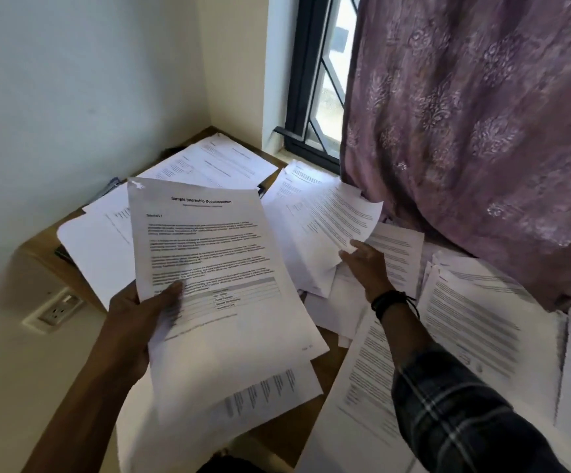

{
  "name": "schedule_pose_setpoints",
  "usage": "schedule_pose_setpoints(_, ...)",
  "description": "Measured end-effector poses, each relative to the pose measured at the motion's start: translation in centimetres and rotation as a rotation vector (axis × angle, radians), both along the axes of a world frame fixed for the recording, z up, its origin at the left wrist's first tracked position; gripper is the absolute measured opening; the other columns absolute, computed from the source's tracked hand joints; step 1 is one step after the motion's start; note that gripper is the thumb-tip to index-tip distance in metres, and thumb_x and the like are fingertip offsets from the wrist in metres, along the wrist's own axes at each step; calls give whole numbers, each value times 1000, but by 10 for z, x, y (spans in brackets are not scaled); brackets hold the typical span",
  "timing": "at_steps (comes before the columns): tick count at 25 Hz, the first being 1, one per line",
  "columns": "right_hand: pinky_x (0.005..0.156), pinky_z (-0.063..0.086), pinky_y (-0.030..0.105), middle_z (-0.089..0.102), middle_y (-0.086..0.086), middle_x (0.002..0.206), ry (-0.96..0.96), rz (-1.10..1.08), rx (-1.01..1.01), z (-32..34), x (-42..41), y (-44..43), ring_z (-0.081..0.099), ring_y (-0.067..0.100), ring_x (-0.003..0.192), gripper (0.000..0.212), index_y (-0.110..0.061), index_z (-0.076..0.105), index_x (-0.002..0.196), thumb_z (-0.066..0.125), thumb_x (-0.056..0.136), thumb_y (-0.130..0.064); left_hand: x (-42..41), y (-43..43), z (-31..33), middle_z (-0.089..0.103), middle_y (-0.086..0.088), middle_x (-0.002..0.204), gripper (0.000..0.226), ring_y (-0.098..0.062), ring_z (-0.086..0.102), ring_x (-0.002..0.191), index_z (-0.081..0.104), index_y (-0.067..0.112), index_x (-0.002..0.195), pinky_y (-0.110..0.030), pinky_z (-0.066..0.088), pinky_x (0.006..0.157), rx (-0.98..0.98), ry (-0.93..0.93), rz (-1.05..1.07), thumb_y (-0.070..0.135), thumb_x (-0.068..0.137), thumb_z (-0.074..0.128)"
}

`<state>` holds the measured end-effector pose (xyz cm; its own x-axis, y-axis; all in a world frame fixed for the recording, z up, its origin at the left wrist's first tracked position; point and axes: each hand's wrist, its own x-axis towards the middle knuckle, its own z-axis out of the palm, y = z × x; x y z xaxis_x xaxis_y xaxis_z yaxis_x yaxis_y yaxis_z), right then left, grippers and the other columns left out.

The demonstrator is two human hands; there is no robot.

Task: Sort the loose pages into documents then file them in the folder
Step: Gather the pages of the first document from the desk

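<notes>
Wood of the corner surface (45,254) barely shows under the loose pages (482,319) spread across it. Nearest you, your left hand (140,319) pinches a sheaf (216,261) at its lower left edge, thumb on top, title sheet facing you; the lower sheets sag and fan out. Just beyond, your right hand (366,268) pinches the near corner of a curled page (338,216) in the middle heap. Expect the paper to be light, limp and slick sheet on sheet. Take each page by a corner, thumb above, fingers below, and support the sheaf from underneath. More sheets lie in the far corner by the window (321,80).
</notes>
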<state>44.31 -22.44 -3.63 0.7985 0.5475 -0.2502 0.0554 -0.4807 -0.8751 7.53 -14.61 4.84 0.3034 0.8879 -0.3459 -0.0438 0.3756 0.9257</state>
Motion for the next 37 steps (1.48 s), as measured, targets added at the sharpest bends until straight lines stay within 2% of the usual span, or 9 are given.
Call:
schedule_pose_setpoints(3,82,42,24,63,4,93,-72,-89,45,4,6,12,56,17,93,29,0,68,110,71,83,-13,-6,-6,2,72,-8,113,43,-32,68,102,66,16,118,-44,51,91,24,9,49,20,76,69)
schedule_pose_setpoints(6,87,48,25,62,7,117,-177,-233,191,20,-9,9,58,19,106,47,-6,61,125,75,80,-17,-11,-12,3,75,-1,105,33,-27,70,97,67,18,115,-36,56,79,54,4,94,16,83,70)
schedule_pose_setpoints(9,83,47,7,47,3,132,-262,-257,379,38,-34,-9,50,11,115,61,-10,53,131,75,75,1,-12,-19,8,75,-3,108,52,-31,71,97,67,17,116,-38,59,76,35,-67,67,29,69,85)
schedule_pose_setpoints(15,87,48,9,55,-7,135,-68,-13,617,81,-60,-64,55,-3,119,58,-15,54,134,66,83,10,6,-30,28,71,-8,119,54,-31,69,105,64,17,121,-45,57,86,37,-173,-80,29,71,79)
schedule_pose_setpoints(18,94,46,12,59,-9,134,126,117,627,96,-61,-92,53,-1,124,48,-13,61,129,63,85,7,23,-41,35,74,-9,111,50,-30,72,98,65,11,115,-37,61,77,51,-136,-129,26,69,73)
schedule_pose_setpoints(22,96,52,33,64,-5,130,440,218,625,113,-72,-119,58,12,123,50,-17,65,123,71,75,-31,39,-53,25,77,-3,94,17,-22,75,83,69,12,103,-24,59,61,96,-8,-189,12,87,65)
schedule_pose_setpoints(25,89,55,28,66,-5,127,391,260,602,119,-82,-132,62,11,118,72,-19,66,121,85,59,-50,43,-59,14,77,0,94,15,-23,74,87,71,16,103,-26,60,66,138,108,-251,18,89,66)
schedule_pose_setpoints(29,93,54,25,67,-13,118,171,250,441,122,-91,-146,62,5,111,61,-26,66,114,85,56,-32,46,-66,2,77,-1,98,26,-25,74,92,68,13,112,-42,60,81,128,147,-299,23,87,65)
schedule_pose_setpoints(37,79,59,36,67,-1,122,406,324,599,128,-103,-168,64,28,112,74,-27,47,131,68,69,7,64,-82,-4,69,-7,122,38,-26,67,110,60,18,127,-50,47,101,-107,-81,-433,29,91,59)
